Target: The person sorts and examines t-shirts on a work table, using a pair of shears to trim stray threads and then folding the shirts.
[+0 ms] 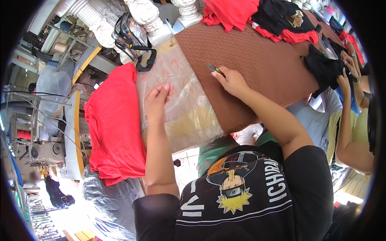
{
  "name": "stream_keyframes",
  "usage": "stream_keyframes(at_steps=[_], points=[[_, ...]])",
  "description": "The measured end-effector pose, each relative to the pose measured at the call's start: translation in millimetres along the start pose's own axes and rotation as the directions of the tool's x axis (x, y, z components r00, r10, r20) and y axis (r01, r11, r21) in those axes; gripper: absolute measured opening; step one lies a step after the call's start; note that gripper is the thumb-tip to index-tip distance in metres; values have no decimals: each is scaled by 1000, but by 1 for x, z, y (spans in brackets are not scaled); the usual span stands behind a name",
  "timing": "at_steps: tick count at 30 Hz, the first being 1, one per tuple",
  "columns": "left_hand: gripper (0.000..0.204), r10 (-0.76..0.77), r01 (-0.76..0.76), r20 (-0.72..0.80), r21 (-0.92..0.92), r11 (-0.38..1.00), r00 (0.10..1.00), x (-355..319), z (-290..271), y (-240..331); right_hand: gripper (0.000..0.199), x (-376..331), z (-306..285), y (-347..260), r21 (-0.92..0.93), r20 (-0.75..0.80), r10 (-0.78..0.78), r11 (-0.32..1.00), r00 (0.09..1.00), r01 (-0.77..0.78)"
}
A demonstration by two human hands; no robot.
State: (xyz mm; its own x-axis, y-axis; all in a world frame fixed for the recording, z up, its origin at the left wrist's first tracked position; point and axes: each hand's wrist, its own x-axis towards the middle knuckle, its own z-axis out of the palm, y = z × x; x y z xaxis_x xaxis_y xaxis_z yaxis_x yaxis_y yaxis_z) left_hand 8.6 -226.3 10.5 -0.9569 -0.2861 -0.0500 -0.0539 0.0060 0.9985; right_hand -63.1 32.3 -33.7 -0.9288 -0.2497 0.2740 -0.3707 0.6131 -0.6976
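My right hand is closed around a small pair of thread snips, its metal tip pointing to the far left above the brown textured cloth. Over the clear plastic sheet on the table, my left hand is held up with fingers curled in and thumb pressed near them. Whatever those fingers hold, if anything, cannot be made out. A pile of red fabric hangs over the table's left edge, beside my left forearm.
A clear bag with black straps lies at the far left, near white ornate columns. Red cloth and black garments are heaped at the back. On the right, another person's hands handle black fabric. Sewing machines stand left.
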Motion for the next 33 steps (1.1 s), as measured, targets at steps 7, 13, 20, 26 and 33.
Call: stream_keyframes(at_steps=[7, 13, 20, 26, 33], points=[[12, -458, 270, 530, 395, 878, 713, -141, -60, -24, 40, -21, -21, 4, 50, -25, 58, 997, 998, -57], [28, -792, -219, 337, 941, 260, 509, -188, -87, -66, 40, -25, -18, 1, 22, -46, -57, 998, 997, 58], [28, 13, -378, 491, 653, 656, 871, -113, 8, -1, 39, -44, -24, 10, -24, -17, -135, 991, 991, 134], [52, 261, -336, 220, 739, 584, 940, -36, 106, -46, 40, -60, -54, 27, -37, -65, -88, 996, 994, 86], [55, 58, -122, 113, 725, 678, 992, -37, 125, -45, 39, -57, -86, 63, -62, -167, 51, 996, 985, -62]])
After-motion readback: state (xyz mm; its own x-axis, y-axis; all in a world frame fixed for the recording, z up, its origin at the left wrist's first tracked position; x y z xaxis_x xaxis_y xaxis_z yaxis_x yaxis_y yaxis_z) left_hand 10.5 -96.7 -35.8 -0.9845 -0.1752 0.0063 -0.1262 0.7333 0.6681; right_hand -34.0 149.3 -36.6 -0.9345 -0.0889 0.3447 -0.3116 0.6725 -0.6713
